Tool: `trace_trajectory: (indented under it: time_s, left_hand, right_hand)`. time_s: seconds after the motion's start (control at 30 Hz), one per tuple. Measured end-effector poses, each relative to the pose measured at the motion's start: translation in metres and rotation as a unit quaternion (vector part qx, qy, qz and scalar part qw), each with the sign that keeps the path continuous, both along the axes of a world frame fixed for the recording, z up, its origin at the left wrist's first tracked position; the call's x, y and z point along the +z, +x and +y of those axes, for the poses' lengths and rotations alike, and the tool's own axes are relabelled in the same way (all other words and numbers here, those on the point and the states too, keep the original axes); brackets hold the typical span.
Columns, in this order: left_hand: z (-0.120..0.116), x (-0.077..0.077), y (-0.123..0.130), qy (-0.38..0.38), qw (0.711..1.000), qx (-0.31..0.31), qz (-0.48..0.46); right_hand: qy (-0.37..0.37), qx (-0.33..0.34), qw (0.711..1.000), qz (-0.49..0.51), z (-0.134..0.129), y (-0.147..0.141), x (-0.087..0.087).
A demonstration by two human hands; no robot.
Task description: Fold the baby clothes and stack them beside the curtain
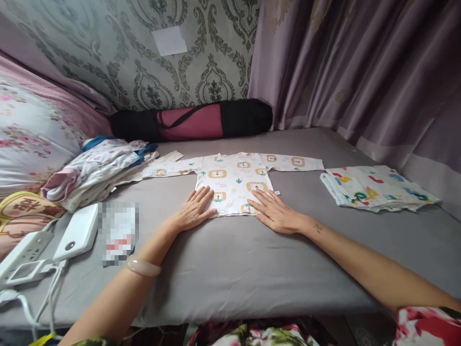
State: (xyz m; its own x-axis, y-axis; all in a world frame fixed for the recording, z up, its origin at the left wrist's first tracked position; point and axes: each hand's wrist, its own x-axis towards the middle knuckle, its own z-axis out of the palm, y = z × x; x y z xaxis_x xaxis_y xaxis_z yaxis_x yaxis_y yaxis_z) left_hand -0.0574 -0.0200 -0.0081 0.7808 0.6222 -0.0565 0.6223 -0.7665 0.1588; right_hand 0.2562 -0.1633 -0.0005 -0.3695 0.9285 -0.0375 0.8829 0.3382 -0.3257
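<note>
A small white long-sleeved shirt (234, 175) with yellow lion prints lies spread flat on the grey sheet, its sleeves stretched out to both sides. My left hand (196, 209) rests flat, fingers extended, on the shirt's lower left corner. On the lower right part of the hem, my right hand (275, 211) lies flat with its fingers apart. Neither hand grips the cloth. The left sleeve's end reaches the pile of clothes, where I cannot make out its cuff clearly.
Folded white clothes with colourful prints (378, 187) lie at the right. At the left are a clothes pile (108, 166), a white power bank (77, 233), a power strip (27, 252), cables and a blurred packet (120, 233). A black and red rolled bag (190, 120) lies along the wall.
</note>
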Motion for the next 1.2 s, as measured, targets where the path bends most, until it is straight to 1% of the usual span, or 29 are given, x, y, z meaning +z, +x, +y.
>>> trace_trajectory:
  time_s: [0.1,0.17,0.23,0.3,0.4,0.47,0.57,0.67,0.8,0.87,0.93,1.0,1.07,1.1,1.13,1.17,1.2]
  left_hand:
    - [-0.006,0.010,-0.004,-0.009,1.000,0.020,0.004]
    - [-0.007,0.017,0.005,-0.001,1.000,0.024,-0.005]
    - [-0.007,0.023,0.026,0.002,0.999,0.024,-0.029]
    - [-0.006,0.026,0.055,-0.013,0.997,0.042,-0.066]
    - [-0.006,0.026,0.097,-0.043,0.991,0.068,-0.110]
    - [-0.006,0.025,0.117,-0.058,0.988,0.085,-0.113]
    - [-0.003,0.021,0.134,-0.058,0.988,0.088,-0.111]
    - [0.003,0.015,0.142,-0.052,0.989,0.077,-0.116]
    - [0.011,0.009,0.156,-0.037,0.986,0.079,-0.140]
    - [0.014,0.009,0.165,-0.042,0.985,0.085,-0.147]
    - [0.016,0.010,0.174,-0.053,0.985,0.087,-0.142]
    - [0.018,0.012,0.183,-0.054,0.985,0.088,-0.138]
    - [0.021,0.012,0.192,-0.043,0.987,0.079,-0.134]
    - [0.022,0.010,0.195,-0.034,0.988,0.071,-0.131]
    - [0.023,0.008,0.198,-0.026,0.990,0.061,-0.126]
    - [0.023,0.005,0.201,-0.018,0.991,0.053,-0.121]
    - [0.022,0.001,0.203,-0.009,0.992,0.046,-0.116]
  right_hand:
    - [-0.025,0.005,0.999,0.025,-0.010,-0.006,0.015]
    - [-0.016,0.007,0.999,0.035,-0.007,-0.017,0.026]
    - [0.015,0.005,0.999,0.042,0.003,-0.032,0.034]
    - [0.032,-0.008,0.999,0.042,0.016,-0.048,0.035]
    - [0.002,-0.007,0.999,0.032,0.027,-0.066,0.027]
    - [-0.012,0.018,0.999,0.033,0.024,-0.070,0.019]
    - [-0.023,0.046,0.998,0.046,0.006,-0.068,0.013]
    - [-0.046,0.051,0.996,0.059,-0.015,-0.061,0.017]
    - [-0.085,0.079,0.988,0.100,-0.032,-0.047,0.032]
    - [-0.123,0.086,0.979,0.136,-0.033,-0.037,0.041]
    - [-0.174,0.082,0.964,0.181,-0.028,-0.023,0.049]
    - [-0.214,0.052,0.947,0.234,-0.016,-0.006,0.055]
    - [-0.209,-0.017,0.933,0.293,0.005,0.016,0.058]
    - [-0.179,-0.067,0.927,0.323,0.017,0.029,0.058]
    - [-0.127,-0.123,0.921,0.346,0.031,0.043,0.058]
    - [-0.064,-0.188,0.914,0.355,0.045,0.058,0.056]
    - [0.004,-0.264,0.902,0.342,0.059,0.073,0.054]
